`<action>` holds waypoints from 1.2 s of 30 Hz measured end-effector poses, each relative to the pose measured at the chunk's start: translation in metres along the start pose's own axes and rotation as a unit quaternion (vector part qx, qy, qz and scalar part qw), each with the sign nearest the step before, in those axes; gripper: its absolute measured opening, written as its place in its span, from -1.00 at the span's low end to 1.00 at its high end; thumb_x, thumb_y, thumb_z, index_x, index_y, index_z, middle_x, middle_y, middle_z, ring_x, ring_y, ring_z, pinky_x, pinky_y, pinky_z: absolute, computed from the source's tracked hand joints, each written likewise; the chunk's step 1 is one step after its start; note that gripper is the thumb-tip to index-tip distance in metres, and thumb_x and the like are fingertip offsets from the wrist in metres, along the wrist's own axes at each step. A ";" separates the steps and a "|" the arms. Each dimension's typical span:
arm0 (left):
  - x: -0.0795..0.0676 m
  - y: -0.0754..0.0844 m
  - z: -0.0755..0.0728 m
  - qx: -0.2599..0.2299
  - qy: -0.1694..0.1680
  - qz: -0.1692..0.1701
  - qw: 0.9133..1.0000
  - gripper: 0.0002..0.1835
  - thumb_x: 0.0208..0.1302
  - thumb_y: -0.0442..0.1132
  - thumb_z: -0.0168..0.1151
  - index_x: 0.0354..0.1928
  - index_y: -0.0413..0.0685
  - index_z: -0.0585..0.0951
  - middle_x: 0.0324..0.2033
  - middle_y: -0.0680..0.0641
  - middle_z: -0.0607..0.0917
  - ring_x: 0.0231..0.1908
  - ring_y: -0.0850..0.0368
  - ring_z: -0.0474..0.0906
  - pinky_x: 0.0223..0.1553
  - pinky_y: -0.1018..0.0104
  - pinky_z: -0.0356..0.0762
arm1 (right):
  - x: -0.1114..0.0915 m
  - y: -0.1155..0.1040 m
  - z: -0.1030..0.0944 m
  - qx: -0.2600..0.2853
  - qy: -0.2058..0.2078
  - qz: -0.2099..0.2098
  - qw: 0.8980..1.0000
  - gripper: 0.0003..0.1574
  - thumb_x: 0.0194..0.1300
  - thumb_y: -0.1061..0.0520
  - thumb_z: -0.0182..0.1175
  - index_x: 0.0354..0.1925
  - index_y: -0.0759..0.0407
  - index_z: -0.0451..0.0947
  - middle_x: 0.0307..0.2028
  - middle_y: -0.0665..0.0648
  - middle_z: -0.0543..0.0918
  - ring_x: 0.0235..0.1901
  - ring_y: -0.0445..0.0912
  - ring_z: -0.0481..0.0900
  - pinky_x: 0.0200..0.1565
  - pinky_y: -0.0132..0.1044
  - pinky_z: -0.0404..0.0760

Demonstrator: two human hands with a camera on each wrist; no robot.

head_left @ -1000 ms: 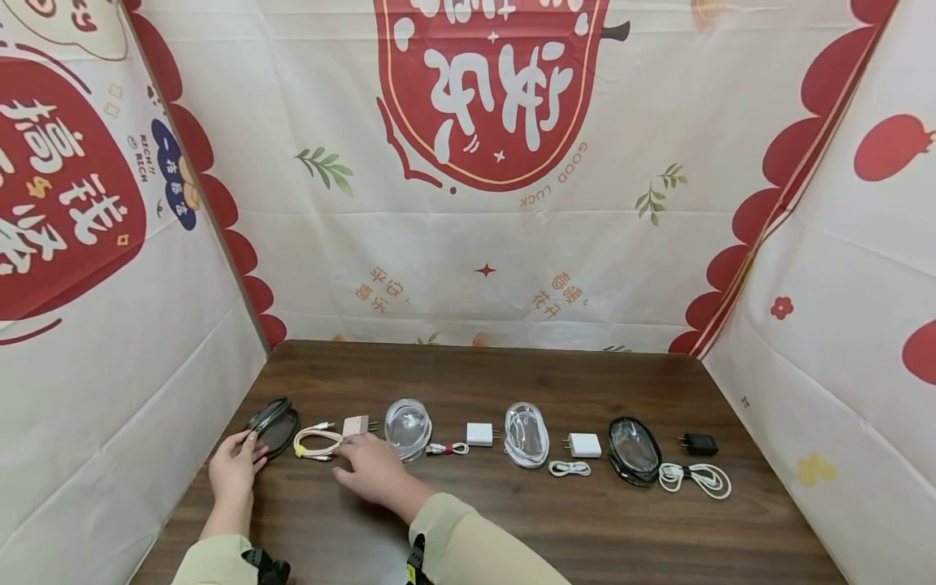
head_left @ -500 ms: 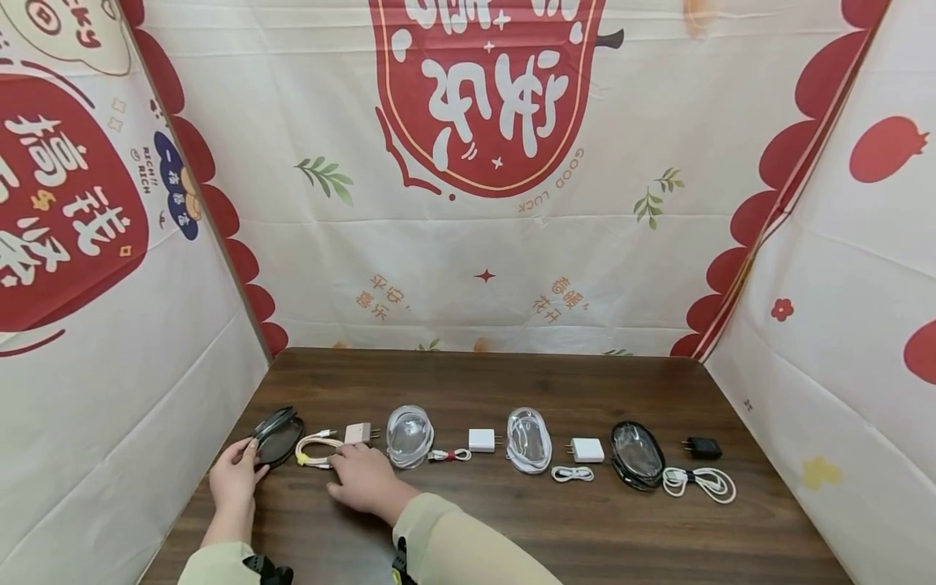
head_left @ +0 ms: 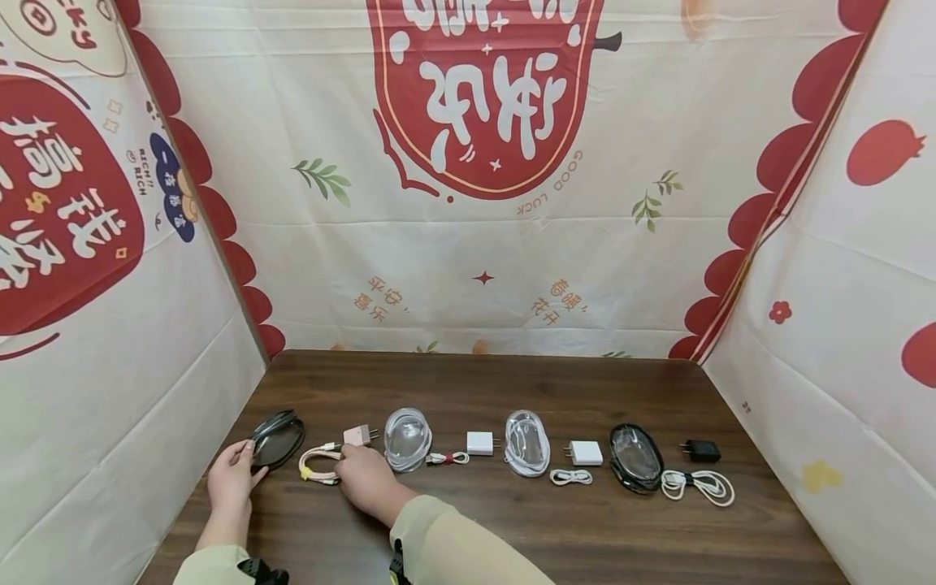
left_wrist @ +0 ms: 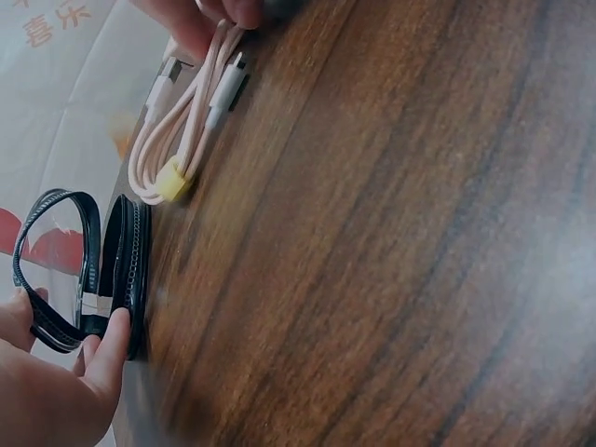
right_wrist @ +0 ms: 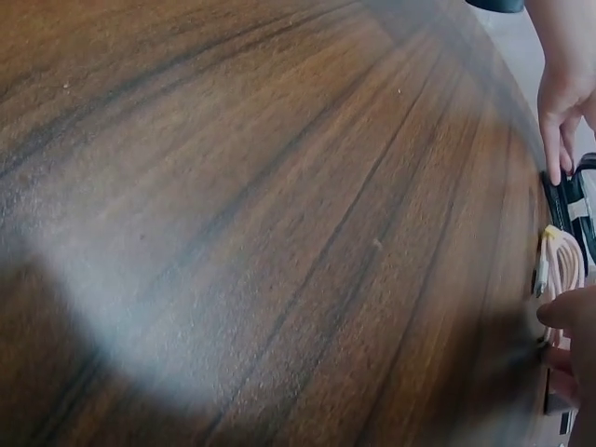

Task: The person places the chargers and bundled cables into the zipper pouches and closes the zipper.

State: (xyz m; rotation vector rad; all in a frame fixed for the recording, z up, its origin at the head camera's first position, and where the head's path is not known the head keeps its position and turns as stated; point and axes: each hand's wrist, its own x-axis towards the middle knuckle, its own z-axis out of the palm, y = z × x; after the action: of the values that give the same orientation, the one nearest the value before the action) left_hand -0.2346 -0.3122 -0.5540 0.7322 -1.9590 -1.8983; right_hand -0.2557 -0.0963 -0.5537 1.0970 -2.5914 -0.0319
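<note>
At the far left of the table, my left hand [head_left: 230,479] grips the lifted rim of a clear round zip pouch [left_wrist: 138,270] with black edging; its lid stands open. In the left wrist view the thumb and a finger sit at the pouch's hinge side. My right hand [head_left: 367,481] pinches one end of a coiled cream charging cable [left_wrist: 191,130]. A yellow tie [left_wrist: 172,182] binds the coil's other end, beside the pouch. Just behind the right hand lies a pinkish plug adapter [head_left: 357,435], prongs pointing right.
Rightward in a row lie a clear white-edged pouch [head_left: 407,439], a short cable [head_left: 448,458], a white adapter [head_left: 479,443], a second white-edged pouch [head_left: 526,443], another adapter [head_left: 585,452], a small cable [head_left: 571,477], a black-edged pouch [head_left: 636,458], a black adapter [head_left: 701,450] and a white cable [head_left: 698,486].
My right hand's fingers have closed on the cream cable, and the coil has shifted slightly. The left hand stays at the black-edged pouch. The head view has tilted a little.
</note>
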 end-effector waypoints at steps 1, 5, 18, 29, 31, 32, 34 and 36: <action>0.000 0.000 0.000 0.000 -0.001 0.000 1.000 -0.54 0.54 -0.18 -0.11 0.27 -0.42 0.32 0.19 -0.34 0.32 0.10 -0.11 0.32 -0.28 0.44 0.63 | 0.000 0.001 0.002 0.000 0.007 0.000 1.000 -0.88 0.14 0.08 0.31 -0.49 -0.16 0.69 -0.41 -0.12 0.50 -0.49 -0.23 0.51 -0.47 -0.41 0.48; -0.002 0.002 0.003 0.003 -0.003 0.000 1.000 -0.54 0.54 -0.20 -0.11 0.27 -0.43 0.31 0.18 -0.36 0.32 0.10 -0.13 0.32 -0.30 0.44 0.63 | 0.001 0.005 0.010 -0.005 0.016 0.004 1.000 -0.82 0.14 0.13 0.31 -0.54 -0.14 0.67 -0.43 -0.12 0.50 -0.49 -0.23 0.52 -0.47 -0.43 0.48; 0.001 0.002 0.011 -0.026 -0.010 0.004 1.000 -0.54 0.55 -0.22 -0.17 0.29 -0.45 0.27 0.19 -0.37 0.26 0.23 -0.23 0.20 -0.27 0.44 0.62 | 0.003 0.014 -0.003 0.072 0.010 0.031 0.997 -0.97 0.20 0.04 0.35 -0.36 -0.13 0.71 -0.42 -0.14 0.54 -0.44 -0.27 0.55 -0.40 -0.45 0.51; -0.007 0.002 0.002 -0.011 -0.029 0.004 1.000 -0.58 0.55 -0.22 -0.15 0.24 -0.43 0.30 0.07 -0.27 0.30 0.06 -0.06 0.31 -0.23 0.35 0.64 | 0.002 0.016 -0.017 0.131 0.004 0.034 0.991 -0.89 0.25 0.09 0.29 -0.26 -0.10 0.74 -0.38 -0.18 0.66 -0.32 -0.32 0.60 -0.29 -0.49 0.53; -0.009 0.002 -0.001 -0.004 -0.033 0.004 0.999 -0.59 0.54 -0.23 -0.14 0.22 -0.44 0.31 0.04 -0.27 0.30 0.01 0.00 0.34 -0.23 0.31 0.66 | 0.004 0.014 -0.021 0.138 -0.008 0.034 0.990 -0.86 0.28 0.07 0.28 -0.23 -0.14 0.75 -0.32 -0.23 0.70 -0.29 -0.35 0.61 -0.28 -0.49 0.54; -0.010 0.002 -0.002 0.002 -0.037 0.004 0.999 -0.60 0.54 -0.23 -0.14 0.21 -0.44 0.31 0.04 -0.27 0.31 -0.02 0.05 0.36 -0.23 0.29 0.66 | 0.004 0.013 -0.022 0.141 -0.011 0.036 0.989 -0.85 0.29 0.06 0.27 -0.22 -0.15 0.76 -0.30 -0.24 0.71 -0.29 -0.36 0.62 -0.28 -0.49 0.55; -0.012 0.003 -0.004 0.008 -0.045 0.005 0.999 -0.60 0.54 -0.23 -0.12 0.20 -0.45 0.32 0.04 -0.28 0.32 -0.08 0.17 0.41 -0.23 0.26 0.66 | 0.006 0.012 -0.026 0.149 -0.015 0.042 0.988 -0.85 0.31 0.05 0.27 -0.20 -0.16 0.76 -0.27 -0.26 0.71 -0.26 -0.37 0.62 -0.25 -0.50 0.55; -0.013 0.003 -0.005 0.010 -0.054 0.007 0.998 -0.59 0.53 -0.22 -0.10 0.19 -0.47 0.32 0.05 -0.31 0.32 -0.17 0.29 0.45 -0.23 0.24 0.67 | 0.007 0.011 -0.029 0.163 -0.017 0.046 0.985 -0.84 0.31 0.07 0.27 -0.19 -0.14 0.76 -0.26 -0.25 0.72 -0.25 -0.38 0.62 -0.23 -0.51 0.54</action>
State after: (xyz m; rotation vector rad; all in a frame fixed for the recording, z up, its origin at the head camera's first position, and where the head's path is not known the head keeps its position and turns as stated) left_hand -0.2211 -0.3090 -0.5490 0.6317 -2.0433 -1.9498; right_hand -0.2592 -0.0902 -0.5225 1.0855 -2.7390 0.4119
